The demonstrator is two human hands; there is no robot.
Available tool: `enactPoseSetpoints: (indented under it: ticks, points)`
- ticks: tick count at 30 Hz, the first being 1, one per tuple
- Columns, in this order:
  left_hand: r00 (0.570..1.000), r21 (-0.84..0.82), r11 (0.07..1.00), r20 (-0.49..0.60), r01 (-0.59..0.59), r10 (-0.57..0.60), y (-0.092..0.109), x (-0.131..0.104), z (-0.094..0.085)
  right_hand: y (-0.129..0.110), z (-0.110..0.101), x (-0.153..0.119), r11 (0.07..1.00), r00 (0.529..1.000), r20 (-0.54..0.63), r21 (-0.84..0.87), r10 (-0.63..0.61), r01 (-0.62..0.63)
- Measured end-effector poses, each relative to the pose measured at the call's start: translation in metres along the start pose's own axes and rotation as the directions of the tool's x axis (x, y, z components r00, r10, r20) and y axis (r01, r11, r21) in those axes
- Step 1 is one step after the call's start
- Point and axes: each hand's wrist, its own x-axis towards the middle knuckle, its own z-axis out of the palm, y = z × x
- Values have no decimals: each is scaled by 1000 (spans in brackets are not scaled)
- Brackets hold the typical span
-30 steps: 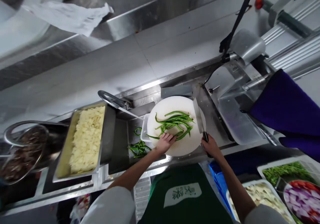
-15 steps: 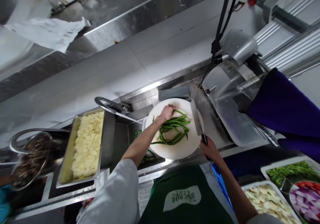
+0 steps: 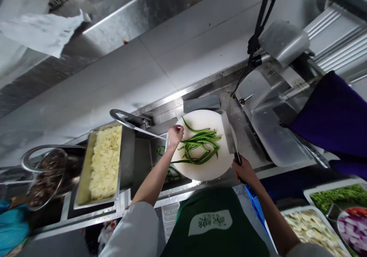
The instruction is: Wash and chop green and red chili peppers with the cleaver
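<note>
Long green peppers (image 3: 200, 144) lie in a loose pile on a round white cutting board (image 3: 206, 173). My left hand (image 3: 175, 134) is at the board's upper left edge, beside the pile, its fingers curled together; whether they hold anything is too small to tell. One pepper (image 3: 195, 129) lies just right of these fingers. My right hand (image 3: 242, 168) is wrapped round the black handle of a cleaver (image 3: 228, 132), whose blade lies along the board's right side.
The board sits over a metal sink (image 3: 142, 150) with more green peppers (image 3: 172, 173) below. A tray of pale slices (image 3: 106, 161) stands left, a bowl (image 3: 47, 178) further left. Clear plastic bin (image 3: 272, 138) and trays of cut vegetables (image 3: 338, 196) are on the right.
My left hand has moved left, off the pile to the board's edge. One pepper at the top of the pile now lies further left. The view has shifted slightly.
</note>
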Motion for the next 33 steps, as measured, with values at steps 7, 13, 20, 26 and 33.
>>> enactPoseSetpoints:
  ticks: [7,13,20,26,33]
  points:
    - [648,531,457,748,-713,143,19,-21,21,-24,-12,22,927,965,-136,-337,-222,166]
    - [771,739,226,626,-634,116,-27,-113,25,-34,11,2,785,974,-43,-601,-223,153]
    - [840,777,324,518,-540,160,-19,-99,22,-48,19,1,745,961,46,-623,-271,240]
    - [664,628,230,656,-744,358,-23,-142,22,-49,-1,10,762,966,18,-611,-259,216]
    - [233,224,67,913,-972,335,-50,-168,32,-47,0,11,751,969,1,-632,-247,192]
